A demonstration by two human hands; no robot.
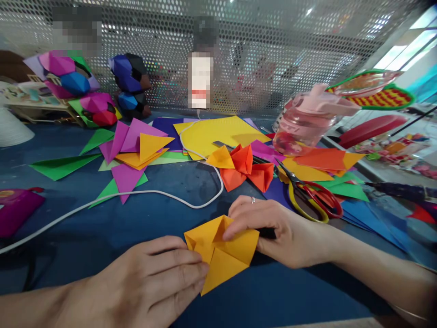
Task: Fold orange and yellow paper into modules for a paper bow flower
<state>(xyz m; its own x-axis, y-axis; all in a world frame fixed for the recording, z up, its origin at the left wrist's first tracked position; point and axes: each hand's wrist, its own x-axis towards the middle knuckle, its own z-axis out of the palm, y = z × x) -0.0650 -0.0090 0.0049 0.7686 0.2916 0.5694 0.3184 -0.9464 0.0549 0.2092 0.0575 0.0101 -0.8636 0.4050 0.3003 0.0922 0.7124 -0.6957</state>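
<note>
A yellow-orange sheet of origami paper (228,266), creased into triangular flaps, rests low over the blue table between my hands. My left hand (153,278) holds its left side, fingers together and lying over the edge; the thumb is hidden. At the upper right edge, my right hand (273,228) pinches the paper, with fingers bent over a raised fold and the thumb by the right corner. A ring shows on one finger of that hand. Just beyond the paper stand folded orange-red paper pieces (247,164), with a small yellow folded piece (221,157) beside them.
Scissors (303,193) with yellow and red handles lie right of centre. A white cable (164,193) crosses the table (112,232) to a phone (200,82). A pink bottle (302,123) stands at the back right. Coloured paper balls (92,109) sit at the back left.
</note>
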